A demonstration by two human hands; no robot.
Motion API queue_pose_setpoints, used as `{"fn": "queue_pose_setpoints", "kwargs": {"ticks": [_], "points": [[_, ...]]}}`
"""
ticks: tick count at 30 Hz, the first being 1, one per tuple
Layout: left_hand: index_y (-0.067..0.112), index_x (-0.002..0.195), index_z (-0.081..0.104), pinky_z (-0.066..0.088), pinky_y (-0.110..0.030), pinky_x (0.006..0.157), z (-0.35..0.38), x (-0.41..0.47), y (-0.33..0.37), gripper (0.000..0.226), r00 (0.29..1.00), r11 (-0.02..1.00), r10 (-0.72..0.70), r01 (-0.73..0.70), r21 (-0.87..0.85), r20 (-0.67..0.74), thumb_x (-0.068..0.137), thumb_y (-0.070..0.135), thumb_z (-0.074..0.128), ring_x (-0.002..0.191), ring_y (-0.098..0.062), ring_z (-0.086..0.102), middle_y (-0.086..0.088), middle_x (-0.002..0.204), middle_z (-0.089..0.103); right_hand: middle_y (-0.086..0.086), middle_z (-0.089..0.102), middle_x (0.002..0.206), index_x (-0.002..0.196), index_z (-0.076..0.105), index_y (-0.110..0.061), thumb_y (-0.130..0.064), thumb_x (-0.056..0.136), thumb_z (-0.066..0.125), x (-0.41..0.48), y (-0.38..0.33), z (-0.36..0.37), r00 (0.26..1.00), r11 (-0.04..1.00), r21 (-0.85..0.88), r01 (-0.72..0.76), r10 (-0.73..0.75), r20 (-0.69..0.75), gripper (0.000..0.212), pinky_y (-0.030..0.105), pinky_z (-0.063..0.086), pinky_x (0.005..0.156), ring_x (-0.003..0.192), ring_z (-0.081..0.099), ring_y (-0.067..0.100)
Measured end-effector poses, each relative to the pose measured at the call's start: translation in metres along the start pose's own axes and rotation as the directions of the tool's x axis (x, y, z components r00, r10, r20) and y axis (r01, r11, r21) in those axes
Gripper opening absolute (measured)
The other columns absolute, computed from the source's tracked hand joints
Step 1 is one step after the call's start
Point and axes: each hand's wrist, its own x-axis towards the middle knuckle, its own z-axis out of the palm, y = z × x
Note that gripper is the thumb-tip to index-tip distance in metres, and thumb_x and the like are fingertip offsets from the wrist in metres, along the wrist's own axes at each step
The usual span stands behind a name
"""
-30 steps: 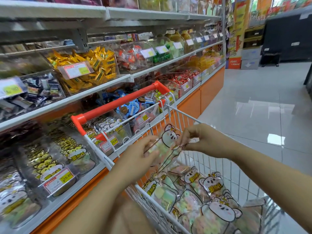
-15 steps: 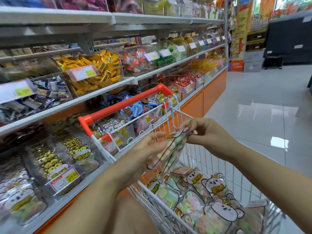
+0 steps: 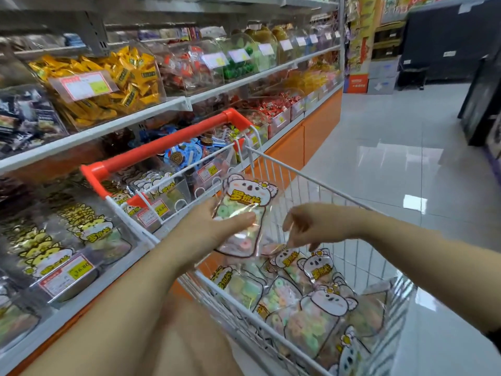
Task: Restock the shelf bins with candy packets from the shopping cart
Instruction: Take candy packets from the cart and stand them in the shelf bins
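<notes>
My bare left forearm reaches up from the lower left. My left hand (image 3: 214,226) holds a candy packet (image 3: 245,198) upright, thumb across its front, fingers behind. My right forearm comes in from the right, right hand (image 3: 314,226) loose, fingers pointing down, holding nothing.
</notes>
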Motion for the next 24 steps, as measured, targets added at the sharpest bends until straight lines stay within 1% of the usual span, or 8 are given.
{"fn": "queue_pose_setpoints", "kwargs": {"ticks": [2,5,7,11,15,18,20,24], "points": [[0.035,0.116,0.057,0.051,-0.025,0.090,0.002,0.001,-0.003,0.058,0.988,0.996,0.017,-0.004,0.087,-0.151,0.071,0.066,0.076,0.095,0.005,0.064,0.015,0.111,0.068,0.009,0.067,0.106,0.121,0.055,-0.013,-0.043,0.088,0.073,-0.002,0.013,0.017,0.917,0.938,-0.303,-0.166,0.260,0.302,0.048,0.040,0.062,0.075,0.091,0.068,0.026],[0.034,0.109,0.053,0.052,-0.017,0.078,0.007,0.002,-0.007,0.038,0.986,0.992,0.030,-0.009,0.122,-0.164,0.084,0.056,0.071,0.087,0.008,0.063,0.015,0.106,0.066,0.008,0.050,0.135,0.145,0.038,-0.018,-0.058,0.082,0.072,-0.002,0.020,0.042,0.767,0.832,-0.518,-0.201,0.462,0.445,0.083,0.039,0.061,0.072,0.110,0.061,0.033],[0.027,0.119,0.051,0.052,-0.026,0.080,0.008,0.001,-0.006,0.040,0.985,0.985,0.053,-0.025,0.172,-0.163,0.089,0.047,0.068,0.091,-0.001,0.064,0.010,0.109,0.066,0.009,0.035,0.150,0.153,0.023,-0.022,-0.057,0.080,0.074,0.001,0.021,0.050,0.752,0.821,-0.526,-0.222,0.487,0.444,0.095,0.041,0.061,0.076,0.111,0.060,0.034],[0.024,0.121,0.047,0.049,-0.029,0.079,0.007,0.002,-0.008,0.032,0.981,0.983,0.052,-0.018,0.180,-0.184,0.094,0.036,0.062,0.092,-0.008,0.062,0.012,0.102,0.063,0.004,0.042,0.133,0.147,0.032,-0.017,-0.053,0.079,0.078,0.002,0.012,0.048,0.831,0.818,-0.572,-0.061,0.359,0.425,0.090,0.044,0.050,0.094,0.108,0.055,0.027],[0.023,0.142,0.039,0.046,-0.038,0.094,0.006,0.000,-0.010,0.063,0.980,0.976,0.048,-0.006,0.218,-0.192,0.088,0.046,0.060,0.111,-0.018,0.058,0.004,0.126,0.057,-0.003,0.046,0.125,0.134,0.047,-0.030,-0.041,0.079,0.082,-0.004,0.005,0.034,0.926,0.941,-0.337,-0.030,0.153,0.346,0.067,0.039,0.047,0.091,0.103,0.049,0.016],[0.026,0.148,0.032,0.041,-0.034,0.097,0.004,-0.004,-0.012,0.063,0.969,0.982,0.078,-0.034,0.186,-0.236,0.094,0.041,0.062,0.120,-0.016,0.053,0.010,0.136,0.048,-0.021,0.055,0.096,0.123,0.052,-0.038,-0.036,0.083,0.079,-0.012,0.006,0.015,0.984,0.994,-0.100,0.040,-0.022,0.176,0.048,0.025,0.044,0.073,0.077,0.053,0.003],[0.030,0.145,0.033,0.041,-0.033,0.099,0.003,-0.008,-0.012,0.062,0.959,0.992,0.097,-0.070,0.110,-0.266,0.093,0.042,0.064,0.122,-0.011,0.051,0.016,0.136,0.046,-0.029,0.056,0.094,0.111,0.060,-0.041,-0.029,0.085,0.077,-0.017,0.003,-0.002,0.993,0.991,0.063,0.117,-0.119,0.021,0.033,0.023,0.040,0.076,0.081,0.054,-0.002],[0.035,0.146,0.031,0.035,-0.021,0.095,-0.002,-0.019,-0.004,0.067,0.938,0.991,0.128,-0.134,0.003,-0.322,0.090,0.043,0.066,0.122,-0.001,0.044,0.022,0.131,0.041,-0.001,0.059,0.089,0.095,0.067,-0.017,-0.029,0.083,0.074,-0.036,-0.035,-0.036,0.956,0.911,0.295,0.289,-0.255,-0.149,0.018,0.029,0.037,0.081,0.084,0.052,0.016]]}}
